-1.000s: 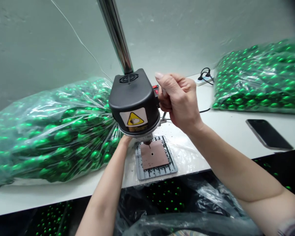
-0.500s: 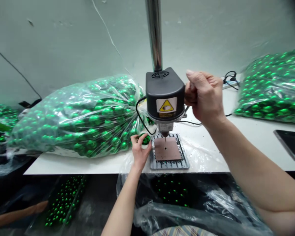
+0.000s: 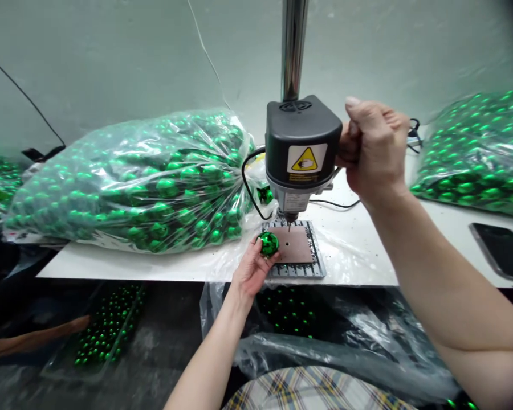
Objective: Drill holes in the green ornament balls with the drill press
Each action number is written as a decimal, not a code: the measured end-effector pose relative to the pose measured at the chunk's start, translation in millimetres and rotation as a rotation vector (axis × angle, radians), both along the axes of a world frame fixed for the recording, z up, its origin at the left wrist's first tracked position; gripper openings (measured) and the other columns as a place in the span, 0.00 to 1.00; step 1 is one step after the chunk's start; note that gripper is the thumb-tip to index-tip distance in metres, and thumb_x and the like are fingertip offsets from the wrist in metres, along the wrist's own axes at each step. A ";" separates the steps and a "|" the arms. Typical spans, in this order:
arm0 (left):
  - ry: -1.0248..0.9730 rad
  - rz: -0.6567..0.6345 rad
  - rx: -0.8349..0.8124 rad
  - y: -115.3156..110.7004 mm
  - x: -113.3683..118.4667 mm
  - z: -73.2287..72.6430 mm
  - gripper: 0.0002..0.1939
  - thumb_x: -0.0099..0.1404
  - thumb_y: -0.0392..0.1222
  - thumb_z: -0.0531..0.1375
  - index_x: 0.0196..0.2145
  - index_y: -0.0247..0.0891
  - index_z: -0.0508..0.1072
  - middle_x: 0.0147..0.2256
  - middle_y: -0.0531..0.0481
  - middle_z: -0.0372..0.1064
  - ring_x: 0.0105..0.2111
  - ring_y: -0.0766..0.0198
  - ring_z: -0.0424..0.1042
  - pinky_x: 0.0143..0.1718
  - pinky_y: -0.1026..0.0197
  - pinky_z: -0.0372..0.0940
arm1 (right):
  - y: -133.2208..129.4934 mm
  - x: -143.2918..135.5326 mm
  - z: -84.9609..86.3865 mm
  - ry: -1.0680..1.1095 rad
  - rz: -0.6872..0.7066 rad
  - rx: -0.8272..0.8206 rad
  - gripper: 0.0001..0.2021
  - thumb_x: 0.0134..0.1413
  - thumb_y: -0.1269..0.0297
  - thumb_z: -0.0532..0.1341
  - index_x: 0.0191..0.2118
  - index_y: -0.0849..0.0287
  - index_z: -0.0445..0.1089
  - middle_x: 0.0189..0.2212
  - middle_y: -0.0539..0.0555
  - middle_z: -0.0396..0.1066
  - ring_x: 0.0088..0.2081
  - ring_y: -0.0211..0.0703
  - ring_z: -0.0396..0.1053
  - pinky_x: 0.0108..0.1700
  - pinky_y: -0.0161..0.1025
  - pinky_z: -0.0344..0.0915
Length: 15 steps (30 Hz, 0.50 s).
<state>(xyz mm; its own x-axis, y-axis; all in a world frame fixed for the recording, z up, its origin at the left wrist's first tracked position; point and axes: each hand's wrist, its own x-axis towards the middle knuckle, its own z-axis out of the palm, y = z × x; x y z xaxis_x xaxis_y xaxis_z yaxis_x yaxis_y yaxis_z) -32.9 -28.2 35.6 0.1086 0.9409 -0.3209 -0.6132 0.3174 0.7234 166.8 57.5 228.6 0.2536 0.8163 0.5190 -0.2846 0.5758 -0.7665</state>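
Observation:
A shiny green ball [image 3: 269, 244] is held in the fingers of my left hand [image 3: 256, 265], over the left edge of a pinkish-brown square board [image 3: 297, 250]. The board has a small dark hole and lies on a grey slotted metal base [image 3: 320, 267] sprinkled with dark shavings. Above it is a black drill press head [image 3: 303, 136] with a yellow warning label, its thin bit pointing down at the board. My right hand [image 3: 378, 151] is closed at the right side of the drill head, around its handle, which the fingers mostly hide.
A large clear bag of green balls [image 3: 137, 188] lies left on the white table [image 3: 111, 267]; another bag [image 3: 479, 154] stands right, behind a phone [image 3: 502, 250]. Below the edge are a plastic bin of balls [image 3: 106, 330] and clear plastic sheeting [image 3: 346, 359]. Another person's arm [image 3: 38, 336] reaches toward the bin.
My left hand has brought the green ball rightward, from beside the base to over the board's edge, and turned palm up. My right hand stays on the drill handle. The view has shifted.

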 end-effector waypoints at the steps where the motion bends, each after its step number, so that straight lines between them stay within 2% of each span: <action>1: 0.008 0.010 -0.008 0.5 -0.8 -1.2 0.22 0.57 0.53 0.72 0.44 0.41 0.74 0.47 0.46 0.76 0.44 0.57 0.77 0.45 0.54 0.74 | 0.3 0.2 -0.2 -0.006 0.000 -0.003 0.24 0.50 0.56 0.69 0.17 0.54 0.55 0.12 0.43 0.49 0.14 0.29 0.41 0.16 0.37 0.34; 5: 0.106 0.054 0.005 0.3 -3.6 -3.8 0.25 0.55 0.55 0.72 0.46 0.40 0.74 0.45 0.44 0.77 0.42 0.57 0.78 0.38 0.59 0.73 | -0.1 0.6 -0.2 -0.035 0.012 -0.001 0.24 0.53 0.55 0.68 0.19 0.54 0.53 0.13 0.42 0.47 0.14 0.29 0.42 0.18 0.38 0.37; 9: 0.286 0.070 0.131 0.7 0.5 -5.1 0.34 0.51 0.49 0.75 0.53 0.42 0.70 0.44 0.47 0.78 0.43 0.59 0.78 0.44 0.57 0.71 | 1.5 0.6 -0.2 -0.012 0.012 0.010 0.24 0.51 0.56 0.69 0.18 0.54 0.53 0.12 0.43 0.48 0.14 0.29 0.42 0.17 0.38 0.35; 11: 0.398 0.080 0.203 4.1 5.8 -6.6 0.34 0.50 0.48 0.75 0.52 0.40 0.70 0.44 0.46 0.78 0.44 0.58 0.77 0.48 0.56 0.70 | 3.6 1.0 -0.5 -0.013 0.011 0.013 0.25 0.49 0.52 0.70 0.18 0.54 0.53 0.12 0.43 0.48 0.15 0.29 0.42 0.17 0.38 0.35; 15: 0.590 0.133 0.297 18.5 17.7 -11.9 0.31 0.52 0.49 0.74 0.50 0.39 0.70 0.43 0.45 0.77 0.42 0.58 0.76 0.45 0.57 0.70 | 6.8 2.2 -0.6 -0.043 0.010 -0.013 0.30 0.44 0.45 0.71 0.18 0.54 0.51 0.13 0.43 0.47 0.15 0.30 0.42 0.16 0.37 0.36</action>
